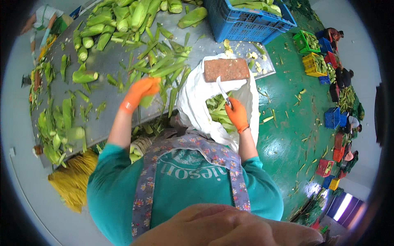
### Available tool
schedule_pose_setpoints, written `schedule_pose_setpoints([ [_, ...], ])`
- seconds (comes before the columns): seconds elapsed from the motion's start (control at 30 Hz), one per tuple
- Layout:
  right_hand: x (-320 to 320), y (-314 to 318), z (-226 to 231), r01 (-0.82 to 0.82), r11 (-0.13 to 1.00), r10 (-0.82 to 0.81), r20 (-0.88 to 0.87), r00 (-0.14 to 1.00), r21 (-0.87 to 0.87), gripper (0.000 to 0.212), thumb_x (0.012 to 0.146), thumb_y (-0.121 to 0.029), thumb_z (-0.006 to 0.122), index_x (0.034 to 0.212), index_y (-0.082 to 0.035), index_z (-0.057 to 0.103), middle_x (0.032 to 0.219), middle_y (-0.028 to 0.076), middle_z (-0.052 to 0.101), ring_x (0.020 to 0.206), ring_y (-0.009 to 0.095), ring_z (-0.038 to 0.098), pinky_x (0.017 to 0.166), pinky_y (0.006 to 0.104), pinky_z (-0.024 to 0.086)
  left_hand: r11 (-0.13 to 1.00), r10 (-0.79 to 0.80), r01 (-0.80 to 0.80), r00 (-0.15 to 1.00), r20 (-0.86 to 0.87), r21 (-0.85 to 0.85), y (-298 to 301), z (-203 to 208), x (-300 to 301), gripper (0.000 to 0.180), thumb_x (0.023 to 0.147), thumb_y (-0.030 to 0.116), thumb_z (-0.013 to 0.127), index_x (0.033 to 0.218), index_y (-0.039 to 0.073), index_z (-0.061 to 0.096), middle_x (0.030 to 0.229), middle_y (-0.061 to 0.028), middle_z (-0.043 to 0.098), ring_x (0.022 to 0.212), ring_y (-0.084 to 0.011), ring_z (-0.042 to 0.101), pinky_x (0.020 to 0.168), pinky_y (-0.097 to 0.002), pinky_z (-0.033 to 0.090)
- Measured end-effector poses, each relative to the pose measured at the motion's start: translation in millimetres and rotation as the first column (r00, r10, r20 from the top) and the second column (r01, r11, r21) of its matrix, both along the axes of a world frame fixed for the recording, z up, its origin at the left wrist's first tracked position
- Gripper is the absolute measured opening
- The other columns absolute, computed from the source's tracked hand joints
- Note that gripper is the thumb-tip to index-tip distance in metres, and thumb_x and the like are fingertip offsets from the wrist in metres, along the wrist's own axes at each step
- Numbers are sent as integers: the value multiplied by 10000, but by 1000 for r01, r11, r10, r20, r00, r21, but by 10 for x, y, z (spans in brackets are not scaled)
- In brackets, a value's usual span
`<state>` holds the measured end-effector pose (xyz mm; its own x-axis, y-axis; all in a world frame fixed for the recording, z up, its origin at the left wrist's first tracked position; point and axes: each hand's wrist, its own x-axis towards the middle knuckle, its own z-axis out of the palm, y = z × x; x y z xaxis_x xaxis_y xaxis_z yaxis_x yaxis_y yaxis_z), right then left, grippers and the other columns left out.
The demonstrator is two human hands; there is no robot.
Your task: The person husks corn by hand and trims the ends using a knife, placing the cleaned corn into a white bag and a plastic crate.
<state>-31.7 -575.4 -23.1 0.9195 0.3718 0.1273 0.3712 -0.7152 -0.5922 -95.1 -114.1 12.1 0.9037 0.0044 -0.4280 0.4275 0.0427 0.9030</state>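
My right hand (237, 116), in an orange glove, is closed around the handle of a knife (223, 91). The blade points away from me, its tip by the near edge of a reddish brick (226, 69). That brick lies at the far rim of a white sack (189, 92), whose mouth shows green husks (218, 110) inside. Over the metal table, my left hand (141, 91), gloved in orange too, is at a pile of loose corn husks (164, 67). It is blurred, and a green leafy piece shows just below it; whether it grips this I cannot make out.
Ears of corn (123, 18) are heaped at the table's far side, beyond a single ear (85, 76). A blue crate (246, 22) of corn stands at the far right corner. Yellow sacking (76, 180) lies left. Other people work beside crates (314, 64) along the right wall.
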Motion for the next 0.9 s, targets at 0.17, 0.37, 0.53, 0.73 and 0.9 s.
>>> schedule_pose_setpoints([
  [0.17,-336,416,618,275,961,-273,-293,916,-36,469,940,-222,651,1379,-78,568,1012,169,700,778,265,651,746,367,505,851,145,-332,893,426,408,-167,-184,2527,745,808,353,778,1389,-25,505,1241,-161,637,1140,-275,608,972,-347,477],
  [0.37,-943,374,-102,377,924,-375,-328,867,-60,449,897,-229,719,1318,-99,633,849,102,680,709,159,613,683,319,508,657,113,-412,882,458,631,-123,-1200,3959,898,726,394,817,1415,-37,436,1295,-255,590,1177,-409,578,1013,-407,471],
  [0.53,-805,663,71,505,840,-283,-634,719,197,437,929,-168,684,1338,-33,606,824,21,682,663,77,547,618,248,467,979,201,-204,969,141,6,44,-1171,3734,481,830,305,769,1131,-38,617,1108,-124,658,964,-267,649,876,-345,535],
  [0.73,-36,963,294,612,557,243,-815,526,561,458,1030,-339,495,1365,-30,549,980,48,705,743,80,605,571,195,432,835,-20,64,996,86,-547,479,-737,2121,332,925,194,693,1157,-31,620,1128,-79,648,987,-183,630,897,-307,517],
  [0.9,156,1244,417,881,80,935,-342,96,466,883,940,-732,378,1515,-62,344,1485,223,455,1146,402,635,691,258,563,926,-317,372,859,401,-65,-126,563,981,542,929,204,669,1396,-20,507,1384,-102,563,1260,-200,532,1057,-326,420],
])
